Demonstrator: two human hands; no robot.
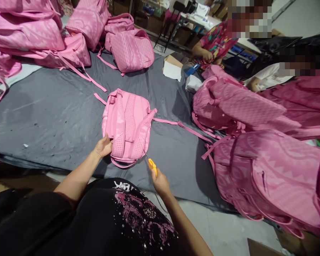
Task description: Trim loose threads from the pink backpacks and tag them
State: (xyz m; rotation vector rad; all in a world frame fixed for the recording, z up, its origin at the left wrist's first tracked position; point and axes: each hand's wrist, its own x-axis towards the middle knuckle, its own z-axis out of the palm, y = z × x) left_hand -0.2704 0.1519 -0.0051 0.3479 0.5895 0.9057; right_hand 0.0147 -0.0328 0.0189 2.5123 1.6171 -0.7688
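A pink backpack [128, 124] lies back-side up on a grey cloth [56, 117], shoulder straps facing me and loose straps trailing right. My left hand [103, 145] grips its near left corner, fingers closed on the fabric. My right hand [160, 182] is closed round a small yellow-handled tool [152, 165] whose thin metal tip points at the backpack's near right edge.
Piles of pink backpacks lie at the back left [29, 35], back centre [130, 49] and all along the right [269, 170]. Two other people sit at the back right; one [216, 42] wears a colourful top. A small cardboard box [172, 65] stands beside them.
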